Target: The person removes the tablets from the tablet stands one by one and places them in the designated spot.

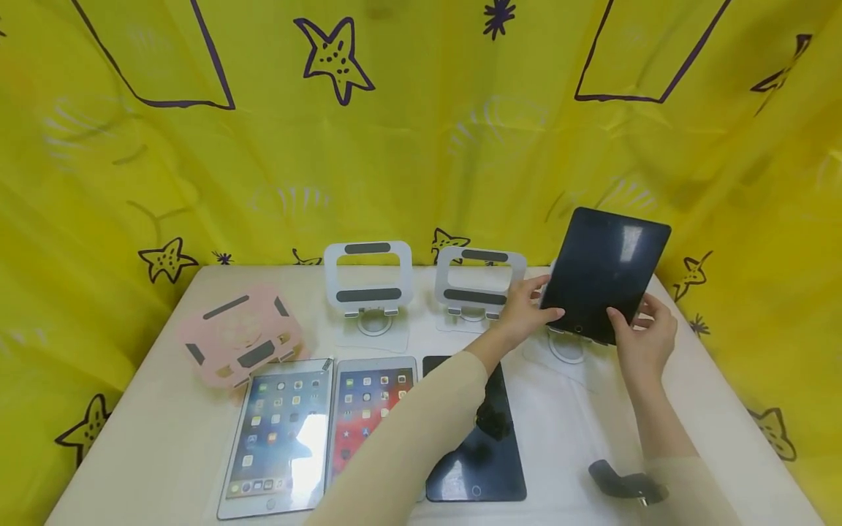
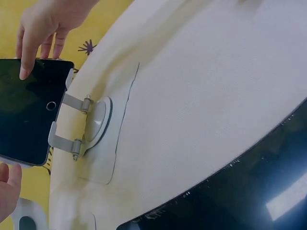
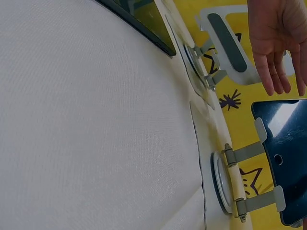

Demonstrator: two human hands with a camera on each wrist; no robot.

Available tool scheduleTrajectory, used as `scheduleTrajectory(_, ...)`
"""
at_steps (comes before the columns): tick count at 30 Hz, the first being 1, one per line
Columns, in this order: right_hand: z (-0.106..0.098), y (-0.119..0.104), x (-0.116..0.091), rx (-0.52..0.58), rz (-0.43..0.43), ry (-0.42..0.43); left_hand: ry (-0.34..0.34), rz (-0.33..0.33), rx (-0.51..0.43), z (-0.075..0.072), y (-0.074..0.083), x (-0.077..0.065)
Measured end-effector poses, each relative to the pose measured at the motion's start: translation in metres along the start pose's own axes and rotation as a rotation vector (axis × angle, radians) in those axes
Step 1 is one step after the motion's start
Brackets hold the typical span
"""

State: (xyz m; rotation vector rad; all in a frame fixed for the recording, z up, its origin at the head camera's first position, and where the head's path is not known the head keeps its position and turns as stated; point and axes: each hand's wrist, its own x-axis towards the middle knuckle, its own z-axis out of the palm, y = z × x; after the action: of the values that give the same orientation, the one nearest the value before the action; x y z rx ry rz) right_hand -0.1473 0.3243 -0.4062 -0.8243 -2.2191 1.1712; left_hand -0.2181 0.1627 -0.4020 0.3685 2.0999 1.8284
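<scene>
A black tablet (image 1: 604, 274) leans upright on a pale stand at the right. Its lower edge sits in the stand's two hooks (image 2: 60, 139). My right hand (image 1: 647, 340) pinches the tablet's right edge, thumb on the dark screen and fingers around the side. My left hand (image 1: 522, 310) is at the opposite edge, its fingers loosely extended; in the right wrist view those fingers (image 3: 278, 72) reach straight toward the tablet (image 3: 290, 158) with a narrow gap. The stand's round base (image 1: 567, 349) shows below, while its back plate is hidden behind the tablet.
Two pale stands, one left (image 1: 368, 295) and one middle (image 1: 480, 297), stand along the back. A pink stand (image 1: 240, 330) tilts at the left. In front lie a lit white tablet (image 1: 279, 438), another lit tablet (image 1: 355, 409), and a black tablet (image 1: 483, 467) partly under my left arm. A yellow curtain (image 1: 408, 146) hangs behind.
</scene>
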Motion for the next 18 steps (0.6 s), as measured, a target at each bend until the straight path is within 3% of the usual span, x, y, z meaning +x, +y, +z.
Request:
scheduleTrajectory(6, -0.005, 0.002, 0.006, 0.062, 0.061, -0.007, 0.003, 0.021, 0.054, 0.007, 0.005, 0.003)
scheduleTrajectory(10, -0.009, 0.002, 0.008, 0.152, 0.076, -0.057, 0.076, 0.004, 0.028, 0.014, 0.006, 0.003)
scheduleTrajectory(14, -0.010, 0.002, 0.008, 0.142, 0.057, -0.141, 0.154, -0.007, 0.048, 0.022, 0.007, 0.002)
scheduleTrajectory(18, -0.011, 0.001, 0.012, 0.172, 0.094, -0.169, 0.183, -0.001, 0.071, 0.026, 0.007, 0.001)
